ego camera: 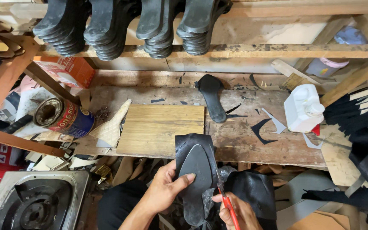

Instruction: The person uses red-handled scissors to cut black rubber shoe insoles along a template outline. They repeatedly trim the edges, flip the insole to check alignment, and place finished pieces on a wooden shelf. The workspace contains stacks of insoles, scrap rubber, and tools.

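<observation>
Wooden workbench (252, 140) fills the far side, with a flat light board (160, 127) lying on it. Near its front edge, the left hand (165, 189) pinches a black sheet (192, 149) with a dark sole shape (194, 183) pressed on top, thumb over it. To cut well, I think the sheet should stay flat and the blades should hug the sole's edge. The right hand (235, 211), low and near, grips red-handled scissors (224, 198), fingers curled tight around them.

Bare forearms, dark trousers (118, 204)
</observation>
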